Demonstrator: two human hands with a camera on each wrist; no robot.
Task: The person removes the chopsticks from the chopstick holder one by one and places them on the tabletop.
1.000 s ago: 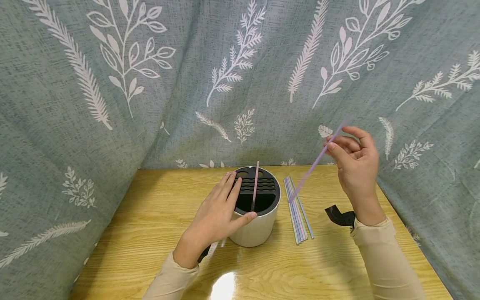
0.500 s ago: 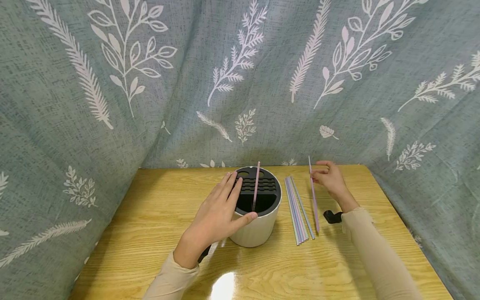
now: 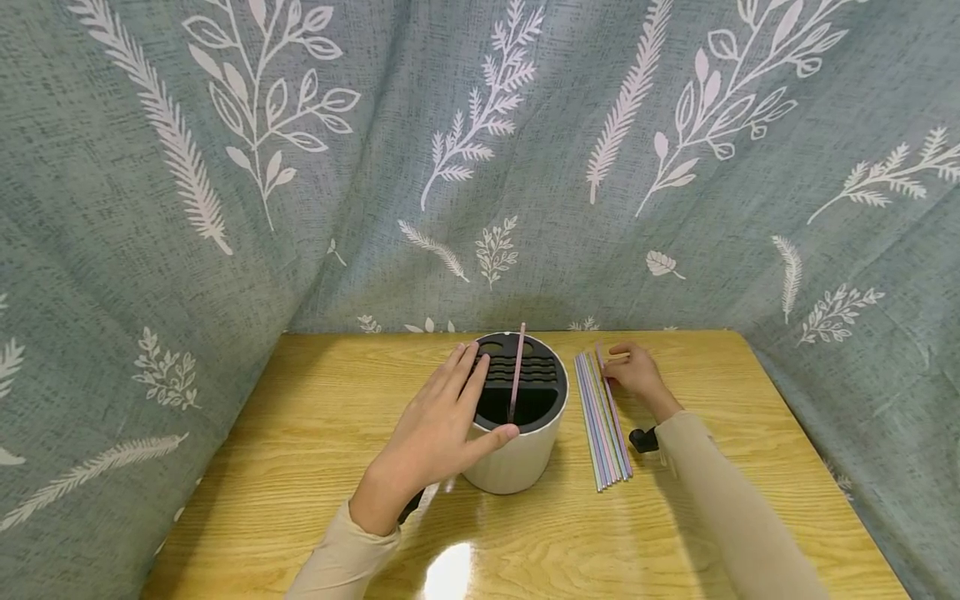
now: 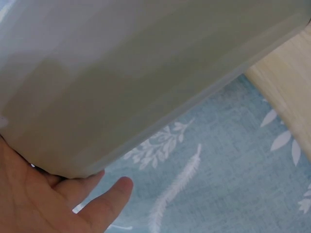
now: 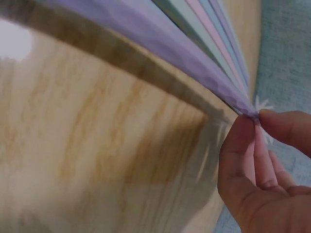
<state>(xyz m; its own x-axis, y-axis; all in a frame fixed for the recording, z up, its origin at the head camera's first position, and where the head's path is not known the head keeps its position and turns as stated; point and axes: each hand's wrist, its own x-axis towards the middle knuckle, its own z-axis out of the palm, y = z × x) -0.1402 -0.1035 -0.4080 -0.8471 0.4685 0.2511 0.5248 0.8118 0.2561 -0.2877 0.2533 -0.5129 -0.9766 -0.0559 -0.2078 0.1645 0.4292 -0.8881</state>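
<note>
A white cylindrical desk organizer [image 3: 507, 465] with a black slotted top stands mid-table. One thin pink stick [image 3: 517, 375] leans upright in its front opening. My left hand [image 3: 442, 417] rests along the organizer's left rim, fingers straight and thumb at the front. In the left wrist view, that hand's fingers [image 4: 104, 201] show at the organizer's edge. My right hand [image 3: 636, 377] pinches a thin purple stick [image 3: 616, 417] near its far end between thumb and fingertips. This stick lies beside a row of pastel sticks [image 3: 597, 425]; whether it is a straw or pencil I cannot tell.
The wooden table [image 3: 337, 375] extends around the organizer. A grey-green leaf-patterned cloth [image 3: 420, 167] hangs behind and along both sides. Part of a black wrist camera [image 3: 643, 440] shows under the right wrist.
My right hand has come down from the upper right and moved left, laying the purple stick along the row's right side. My left hand has stayed on the organizer.
</note>
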